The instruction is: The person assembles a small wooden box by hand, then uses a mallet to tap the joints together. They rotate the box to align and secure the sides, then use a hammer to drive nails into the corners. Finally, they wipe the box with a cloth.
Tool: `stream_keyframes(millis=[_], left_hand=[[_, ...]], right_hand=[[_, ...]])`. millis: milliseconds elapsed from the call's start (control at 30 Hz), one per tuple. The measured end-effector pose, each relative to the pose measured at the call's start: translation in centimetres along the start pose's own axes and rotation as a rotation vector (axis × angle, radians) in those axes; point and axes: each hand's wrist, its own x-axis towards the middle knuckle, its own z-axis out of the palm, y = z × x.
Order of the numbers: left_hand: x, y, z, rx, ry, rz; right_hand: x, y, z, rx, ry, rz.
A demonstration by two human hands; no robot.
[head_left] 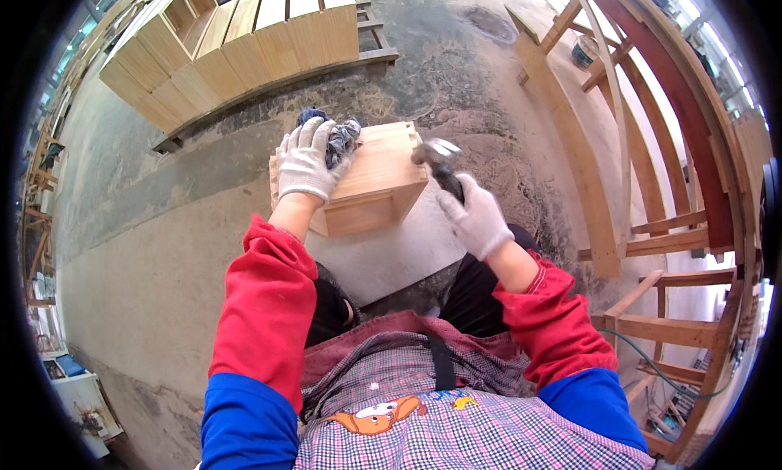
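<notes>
In front of my knees a pale wooden box or drawer rests on a light grey sheet. My left hand, in a white knit glove, presses on its upper left side, fingers closed around a bunched dark blue-grey patterned cloth. My right hand, gloved the same way, grips the black handle of a hammer. The metal head is beside the box's right upper edge; whether it touches the wood I cannot tell. Finger-joint notches show at the box's corner.
At the far left, finished-looking wooden boxes stand in a row on a pallet. A large wooden rack with long boards fills the right side. A green hose hangs by its lower frame. A white cabinet stands at lower left.
</notes>
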Motion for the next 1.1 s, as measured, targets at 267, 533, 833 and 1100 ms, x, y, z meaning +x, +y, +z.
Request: stream_keyframes(millis=[267,533,833,1100], left_hand=[[-0.4,-1.1,0.5,-0.004,0.048,0.010],[0.1,-0.3,0.4,0.004,0.055,0.012],[0.2,-0.1,0.6,0.005,0.028,0.012],[-0.3,-1.3,1.0,0.030,0.038,0.037]], right_hand=[[0.0,-6.5,-4.4,0.556,0.125,-0.171],[1.3,-0.9,-3.4,-0.038,0.014,-0.101],[2.4,-0.1,-0.6,0.165,0.226,-0.312],[3.2,-6.5,-4.4,0.376,0.160,-0.226]])
